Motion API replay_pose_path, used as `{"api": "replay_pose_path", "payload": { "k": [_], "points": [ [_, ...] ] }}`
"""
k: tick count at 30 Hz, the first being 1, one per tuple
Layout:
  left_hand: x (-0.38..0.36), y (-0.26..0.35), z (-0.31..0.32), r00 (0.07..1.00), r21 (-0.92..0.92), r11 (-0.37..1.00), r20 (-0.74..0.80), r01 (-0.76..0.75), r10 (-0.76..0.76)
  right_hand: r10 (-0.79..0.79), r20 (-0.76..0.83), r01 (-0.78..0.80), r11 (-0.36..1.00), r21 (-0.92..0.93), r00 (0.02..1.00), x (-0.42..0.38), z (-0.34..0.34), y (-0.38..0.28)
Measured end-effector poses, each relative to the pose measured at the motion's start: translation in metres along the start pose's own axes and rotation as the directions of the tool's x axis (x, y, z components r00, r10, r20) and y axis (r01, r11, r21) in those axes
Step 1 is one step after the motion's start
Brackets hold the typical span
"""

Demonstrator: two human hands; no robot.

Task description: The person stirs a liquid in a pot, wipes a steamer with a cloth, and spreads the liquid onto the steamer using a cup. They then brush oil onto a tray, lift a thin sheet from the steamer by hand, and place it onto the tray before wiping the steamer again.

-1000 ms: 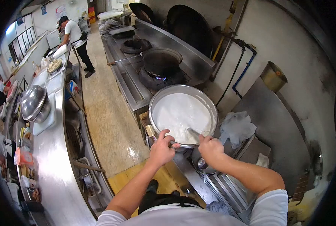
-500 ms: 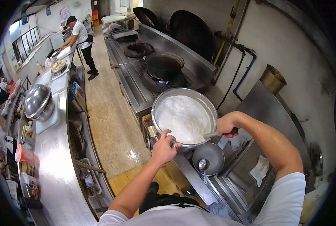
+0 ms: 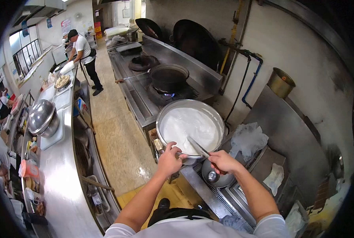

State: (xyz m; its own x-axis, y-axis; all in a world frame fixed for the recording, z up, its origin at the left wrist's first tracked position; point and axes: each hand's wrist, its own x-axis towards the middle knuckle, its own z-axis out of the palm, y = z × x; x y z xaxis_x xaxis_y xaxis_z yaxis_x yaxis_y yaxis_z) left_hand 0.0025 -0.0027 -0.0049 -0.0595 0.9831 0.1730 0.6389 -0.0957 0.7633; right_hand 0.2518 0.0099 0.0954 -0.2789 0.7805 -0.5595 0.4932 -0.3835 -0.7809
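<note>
Mixture is seemingly being stirred; next stroke is needing a steady bowl.
Right hand is gripping a utensil; left hand is half-curling (hold unclear).

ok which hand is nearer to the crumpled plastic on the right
Right. The right hand, gripping a metal utensil, is just below and left of the crumpled plastic in view; the left hand is farther left, at the near rim of the bowl.
</note>
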Motion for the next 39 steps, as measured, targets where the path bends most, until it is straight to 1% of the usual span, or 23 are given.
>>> {"api": "replay_pose_path", "payload": {
  "k": [3, 5, 7, 11, 14, 15, 18, 19, 21, 22, 23, 24, 25, 26, 27, 28, 30, 33, 34, 35, 36, 38, 39],
  "points": [
    [-0.001, 0.007, -0.006, 0.999, 0.008, 1.000, 0.040, 0.028, -0.028, -0.041, -0.032, 0.043, 0.997, 0.061, 0.999, -0.008, 0.005, 0.020],
    [0.001, 0.005, -0.004, 0.999, 0.018, 1.000, 0.033, 0.017, -0.018, -0.056, -0.048, 0.059, 0.996, 0.066, 0.997, -0.010, 0.006, 0.037],
    [0.001, 0.002, -0.002, 1.000, 0.027, 1.000, 0.026, -0.002, 0.001, -0.087, -0.086, 0.097, 0.988, 0.118, 0.992, -0.016, 0.010, 0.051],
    [0.002, -0.003, -0.001, 0.999, 0.034, 0.999, 0.022, -0.035, 0.035, -0.121, -0.180, 0.153, 0.972, 0.176, 0.976, -0.031, 0.023, 0.072],
    [0.003, -0.006, -0.003, 0.998, 0.018, 0.999, 0.044, -0.040, 0.039, -0.163, -0.276, 0.214, 0.962, 0.167, 0.947, -0.039, 0.041, 0.087],
    [0.003, -0.006, -0.005, 0.998, 0.009, 0.999, 0.056, -0.041, 0.040, -0.132, -0.316, 0.176, 0.978, 0.115, 0.940, -0.042, 0.047, 0.088],
    [0.003, -0.008, -0.007, 0.996, -0.007, 0.998, 0.053, -0.069, 0.070, -0.365, -0.459, 0.311, 0.931, -0.192, 0.810, -0.032, 0.066, 0.118],
    [0.003, -0.010, -0.008, 0.996, -0.038, 0.997, 0.052, -0.072, 0.074, -0.391, -0.487, 0.258, 0.912, -0.319, 0.781, -0.036, 0.071, 0.118],
    [0.004, -0.012, -0.008, 0.995, -0.108, 0.991, 0.057, -0.078, 0.085, -0.532, -0.529, 0.275, 0.828, -0.488, 0.661, -0.031, 0.080, 0.126],
    [0.004, -0.015, -0.008, 0.992, -0.132, 0.984, 0.023, -0.121, 0.125, -0.594, -0.536, 0.264, 0.779, -0.568, 0.599, -0.029, 0.085, 0.131],
    [0.005, -0.019, -0.009, 0.986, -0.158, 0.973, -0.008, -0.166, 0.167, -0.605, -0.553, 0.235, 0.768, -0.596, 0.573, -0.028, 0.089, 0.132],
    [0.006, -0.020, -0.008, 0.977, -0.186, 0.959, -0.037, -0.213, 0.209, -0.569, -0.563, 0.172, 0.778, -0.604, 0.599, -0.033, 0.092, 0.125],
    [0.004, -0.017, -0.008, 0.991, -0.304, 0.944, -0.024, -0.130, 0.129, -0.528, -0.577, 0.105, 0.787, -0.608, 0.624, -0.040, 0.093, 0.111],
    [0.005, -0.011, -0.008, 0.990, -0.352, 0.925, -0.043, -0.141, 0.135, -0.489, -0.595, 0.032, 0.789, -0.613, 0.638, -0.044, 0.089, 0.101],
    [0.002, -0.007, -0.012, 0.990, -0.397, 0.906, -0.055, -0.144, 0.133, -0.485, -0.601, 0.012, 0.785, -0.620, 0.635, -0.043, 0.089, 0.098],
    [-0.001, -0.001, -0.016, 0.990, -0.440, 0.887, -0.065, -0.144, 0.129, -0.443, -0.599, -0.068, 0.764, -0.641, 0.667, -0.048, 0.087, 0.082],
    [-0.010, 0.014, -0.021, 0.976, -0.434, 0.874, -0.083, -0.218, 0.202, -0.412, -0.569, -0.080, 0.757, -0.648, 0.711, -0.051, 0.076, 0.067],
    [-0.023, 0.021, -0.006, 0.943, -0.469, 0.820, -0.107, -0.328, 0.316, -0.285, -0.592, -0.174, 0.783, -0.598, 0.754, -0.065, 0.061, 0.019],
    [-0.028, 0.025, 0.000, 0.929, -0.486, 0.796, -0.116, -0.361, 0.350, -0.279, -0.569, -0.155, 0.787, -0.597, 0.774, -0.066, 0.054, 0.010],
    [-0.033, 0.038, -0.001, 0.894, -0.460, 0.771, -0.149, -0.441, 0.422, -0.276, -0.542, -0.131, 0.792, -0.596, 0.794, -0.066, 0.047, 0.003],
    [-0.040, 0.047, 0.001, 0.880, -0.486, 0.744, -0.129, -0.458, 0.458, -0.278, -0.511, -0.103, 0.796, -0.597, 0.814, -0.066, 0.042, 0.000],
    [-0.058, 0.058, 0.004, 0.848, -0.533, 0.692, -0.100, -0.487, 0.520, -0.462, -0.521, 0.090, 0.803, -0.589, 0.718, -0.049, 0.031, 0.022],
    [-0.067, 0.066, 0.004, 0.849, -0.550, 0.700, -0.033, -0.456, 0.528, -0.548, -0.521, 0.189, 0.785, -0.589, 0.654, -0.050, 0.024, 0.026]
  ]
}}
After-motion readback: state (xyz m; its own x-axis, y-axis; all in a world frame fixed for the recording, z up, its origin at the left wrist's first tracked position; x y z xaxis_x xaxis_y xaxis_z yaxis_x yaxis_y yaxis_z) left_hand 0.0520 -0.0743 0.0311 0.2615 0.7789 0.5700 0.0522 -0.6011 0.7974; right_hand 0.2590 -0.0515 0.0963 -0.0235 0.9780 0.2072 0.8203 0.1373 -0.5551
